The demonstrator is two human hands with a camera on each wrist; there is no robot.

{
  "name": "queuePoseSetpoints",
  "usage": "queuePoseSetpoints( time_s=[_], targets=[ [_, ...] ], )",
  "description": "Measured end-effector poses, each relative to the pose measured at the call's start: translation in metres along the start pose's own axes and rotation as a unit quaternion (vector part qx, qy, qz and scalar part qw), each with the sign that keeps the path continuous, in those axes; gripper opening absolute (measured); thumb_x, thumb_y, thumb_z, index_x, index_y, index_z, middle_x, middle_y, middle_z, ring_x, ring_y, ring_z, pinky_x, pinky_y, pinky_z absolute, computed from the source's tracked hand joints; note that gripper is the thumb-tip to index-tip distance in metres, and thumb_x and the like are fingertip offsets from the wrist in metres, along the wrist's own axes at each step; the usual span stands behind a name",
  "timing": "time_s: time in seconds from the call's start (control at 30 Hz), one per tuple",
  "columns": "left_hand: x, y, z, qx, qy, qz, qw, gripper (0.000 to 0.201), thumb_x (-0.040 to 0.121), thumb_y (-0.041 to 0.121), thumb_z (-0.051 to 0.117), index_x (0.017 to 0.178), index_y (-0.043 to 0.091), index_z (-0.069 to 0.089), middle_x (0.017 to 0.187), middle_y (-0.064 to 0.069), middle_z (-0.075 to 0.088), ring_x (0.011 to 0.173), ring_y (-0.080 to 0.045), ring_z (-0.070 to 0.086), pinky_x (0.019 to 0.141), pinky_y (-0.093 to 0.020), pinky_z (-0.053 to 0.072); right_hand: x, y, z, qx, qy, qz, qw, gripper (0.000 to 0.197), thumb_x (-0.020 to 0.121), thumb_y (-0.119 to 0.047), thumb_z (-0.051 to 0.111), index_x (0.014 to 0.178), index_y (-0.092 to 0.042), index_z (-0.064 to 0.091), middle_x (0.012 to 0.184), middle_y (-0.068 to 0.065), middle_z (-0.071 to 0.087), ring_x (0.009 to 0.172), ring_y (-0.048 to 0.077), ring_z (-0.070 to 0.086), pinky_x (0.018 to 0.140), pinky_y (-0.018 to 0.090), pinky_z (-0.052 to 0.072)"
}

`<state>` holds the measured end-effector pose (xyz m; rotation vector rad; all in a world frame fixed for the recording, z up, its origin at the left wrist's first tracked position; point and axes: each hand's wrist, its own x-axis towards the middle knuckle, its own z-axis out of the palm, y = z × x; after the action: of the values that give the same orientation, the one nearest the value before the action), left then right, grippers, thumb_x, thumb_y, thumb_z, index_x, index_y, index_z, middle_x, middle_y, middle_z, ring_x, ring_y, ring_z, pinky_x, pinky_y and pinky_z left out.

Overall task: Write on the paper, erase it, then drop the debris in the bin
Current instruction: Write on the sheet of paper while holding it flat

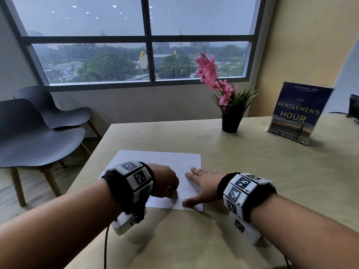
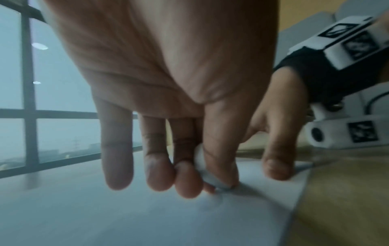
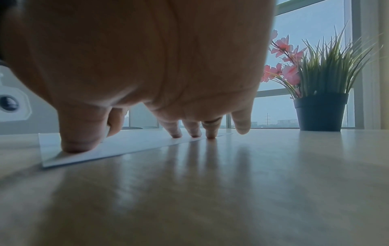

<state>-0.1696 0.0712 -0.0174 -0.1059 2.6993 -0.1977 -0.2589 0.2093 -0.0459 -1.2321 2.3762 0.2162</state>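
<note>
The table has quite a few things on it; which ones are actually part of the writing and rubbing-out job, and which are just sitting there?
Part of the job:
- paper, held flat by the right hand
- white eraser, pinched in the left hand and touching the sheet

Just sitting there:
- potted plant
- standing book
- grey chairs beside the table

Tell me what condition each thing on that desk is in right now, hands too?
White paper sheet: flat on the beige table.
Small white eraser: pinched, tip on the sheet.
Left hand: grips the eraser.
Right hand: spread flat, pressing the sheet's edge.
Black-potted pink flower plant: upright.
Blue paperback book: standing, cover forward.
</note>
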Motion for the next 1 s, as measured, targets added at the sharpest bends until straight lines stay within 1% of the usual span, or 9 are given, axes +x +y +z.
queuePoseSetpoints(
  time_s=[0.17,0.3,0.37,0.47,0.53,0.63,0.8,0.9,1.0],
  targets=[
    [-0.004,-0.011,0.0,-0.027,0.009,-0.028,0.999,0.033,0.092,0.047,0.05,0.108,0.022,0.064,0.111,0.0,0.064,0.087,-0.02,0.054,0.074,-0.026,0.039,-0.002,-0.001,0.0,-0.002,-0.003,0.003,1.0,0.102,0.08,-0.074,0.047,0.154,-0.028,-0.006,0.161,-0.004,-0.015,0.149,0.015,-0.008,0.12,0.046,-0.003],
    [-0.01,-0.006,0.007,-0.018,-0.003,-0.002,1.0,0.031,0.092,0.048,0.05,0.105,0.024,0.064,0.109,0.002,0.064,0.097,-0.021,0.06,0.076,-0.027,0.043,-0.001,-0.001,0.0,-0.001,-0.004,0.003,1.0,0.102,0.08,-0.074,0.047,0.154,-0.028,-0.006,0.161,-0.005,-0.015,0.149,0.014,-0.008,0.12,0.045,-0.003],
    [-0.009,-0.013,0.006,-0.028,-0.002,-0.018,0.999,0.033,0.092,0.049,0.05,0.105,0.023,0.064,0.109,0.002,0.064,0.092,-0.021,0.058,0.078,-0.029,0.044,-0.001,-0.001,0.0,0.0,-0.003,0.004,1.0,0.103,0.079,-0.075,0.047,0.153,-0.029,-0.006,0.161,-0.005,-0.015,0.149,0.014,-0.008,0.12,0.045,-0.003],
    [-0.009,-0.018,0.004,-0.026,0.008,-0.036,0.999,0.032,0.092,0.048,0.049,0.105,0.022,0.064,0.109,0.0,0.064,0.083,-0.018,0.051,0.073,-0.027,0.04,0.0,-0.001,0.0,-0.001,-0.003,0.006,1.0,0.103,0.079,-0.075,0.047,0.154,-0.029,-0.006,0.161,-0.005,-0.015,0.149,0.014,-0.008,0.12,0.045,-0.003],
    [-0.009,-0.013,0.005,-0.014,0.002,-0.017,1.0,0.031,0.093,0.046,0.049,0.106,0.022,0.063,0.11,0.001,0.063,0.087,-0.02,0.054,0.073,-0.026,0.038,0.0,-0.001,0.0,-0.001,-0.004,0.006,1.0,0.103,0.079,-0.075,0.047,0.154,-0.028,-0.007,0.161,-0.004,-0.015,0.149,0.015,-0.008,0.12,0.045,-0.003],
    [-0.011,-0.007,0.006,-0.002,-0.003,-0.001,1.0,0.031,0.093,0.047,0.049,0.107,0.023,0.063,0.112,0.002,0.062,0.101,-0.022,0.058,0.074,-0.026,0.038,-0.001,-0.001,-0.001,-0.002,-0.005,0.005,1.0,0.103,0.079,-0.075,0.047,0.154,-0.028,-0.007,0.161,-0.004,-0.015,0.149,0.015,-0.008,0.12,0.045,-0.003],
    [-0.006,-0.007,0.002,-0.021,0.011,-0.011,1.0,0.032,0.092,0.048,0.05,0.107,0.023,0.063,0.112,0.001,0.063,0.094,-0.02,0.058,0.075,-0.027,0.041,-0.001,-0.001,0.0,-0.005,-0.004,0.006,1.0,0.103,0.08,-0.075,0.046,0.154,-0.028,-0.007,0.161,-0.004,-0.015,0.15,0.016,-0.007,0.119,0.045,-0.002],
    [-0.007,0.002,0.004,-0.006,-0.001,0.01,1.0,0.031,0.092,0.048,0.049,0.109,0.025,0.063,0.113,0.003,0.063,0.101,-0.021,0.059,0.077,-0.027,0.041,-0.001,-0.001,0.0,-0.003,-0.004,0.006,1.0,0.103,0.08,-0.075,0.047,0.154,-0.027,-0.007,0.161,-0.003,-0.015,0.15,0.016,-0.007,0.119,0.045,-0.002],
    [-0.005,0.001,-0.001,-0.009,0.002,-0.005,1.0,0.034,0.092,0.049,0.049,0.11,0.024,0.062,0.114,0.001,0.062,0.103,-0.021,0.059,0.081,-0.03,0.043,-0.002,-0.002,-0.001,-0.006,-0.005,0.005,1.0,0.102,0.08,-0.074,0.047,0.154,-0.027,-0.007,0.162,-0.003,-0.015,0.15,0.016,-0.007,0.119,0.045,-0.002]
  ],
)
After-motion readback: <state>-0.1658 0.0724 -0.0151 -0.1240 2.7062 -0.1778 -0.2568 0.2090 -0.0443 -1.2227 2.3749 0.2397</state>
